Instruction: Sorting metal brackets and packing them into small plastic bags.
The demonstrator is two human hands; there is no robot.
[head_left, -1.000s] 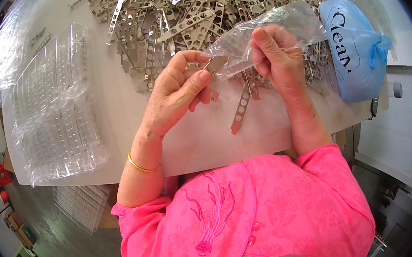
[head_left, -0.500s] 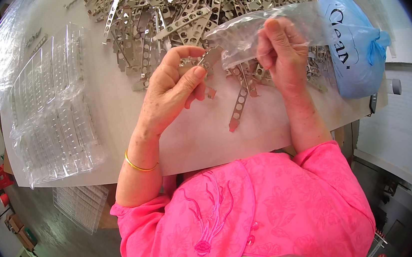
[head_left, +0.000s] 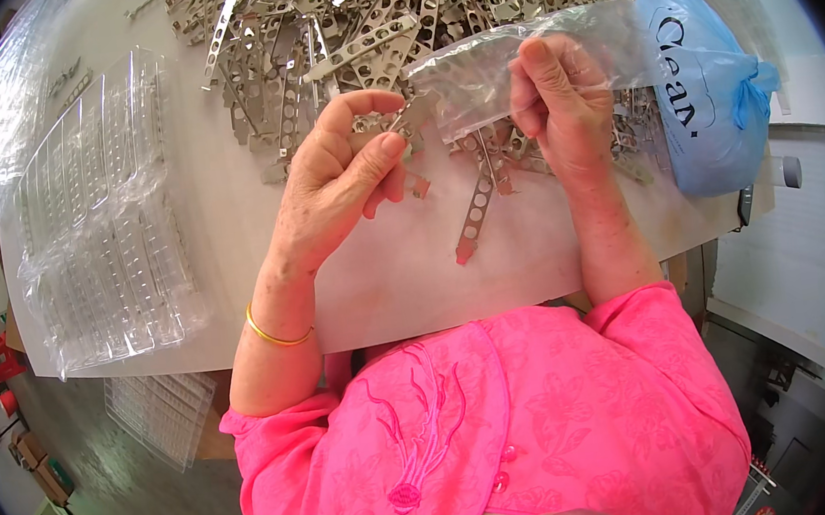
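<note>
My left hand [head_left: 344, 179] pinches a perforated metal bracket [head_left: 396, 123] by one end, its tip at the mouth of a small clear plastic bag [head_left: 474, 75]. My right hand [head_left: 563, 106] grips that bag's edge between thumb and fingers and holds it up over the table. Behind both hands a big heap of the same silvery metal brackets [head_left: 378, 20] covers the far part of the white table [head_left: 217, 218]. One loose bracket [head_left: 477, 216] lies flat below the bag, between my two wrists.
A pile of clear bags holding packed brackets [head_left: 101, 210] lies at the left. A blue plastic bag [head_left: 707, 96], tied at the top, sits at the right table edge. More clear trays [head_left: 163, 414] rest below the table's front edge, over the grey floor.
Both hands have stayed close together while the left hand brought its bracket nearer to the bag's mouth; the right hand has shifted its grip on the bag slightly.
</note>
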